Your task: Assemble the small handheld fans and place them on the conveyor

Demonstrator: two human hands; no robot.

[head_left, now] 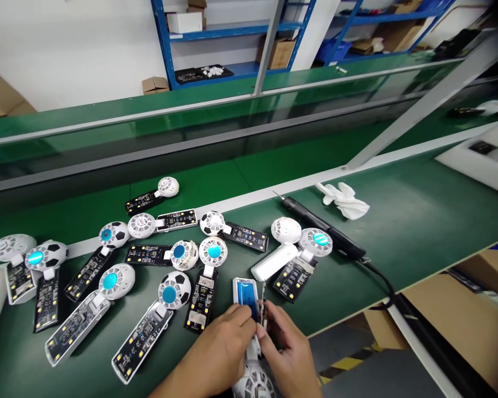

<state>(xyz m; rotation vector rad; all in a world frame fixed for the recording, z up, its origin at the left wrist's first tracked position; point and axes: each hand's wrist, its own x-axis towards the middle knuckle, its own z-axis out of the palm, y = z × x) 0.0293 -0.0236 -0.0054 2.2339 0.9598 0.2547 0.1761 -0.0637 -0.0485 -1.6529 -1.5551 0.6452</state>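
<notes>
At the table's near edge, my left hand (224, 345) is closed around the white handle shell of a handheld fan (255, 381), whose round slotted head points towards me. A blue battery (246, 294) lies in the open shell. My right hand (289, 351) pinches a circuit board (263, 304) that stands on edge along the shell's right side. Fingers cover the lower part of the board and the middle of the handle. Just beyond my hands lie a fan with a closed white handle (274, 261) and another with its board exposed (294, 278).
Several opened fans (149, 337) with bare boards spread over the green table (415, 221) to the left. A black electric screwdriver (323, 226) lies to the right, its cable running off the edge. Beyond it is a crumpled white cloth (344, 200). A metal frame (406, 116) crosses the back.
</notes>
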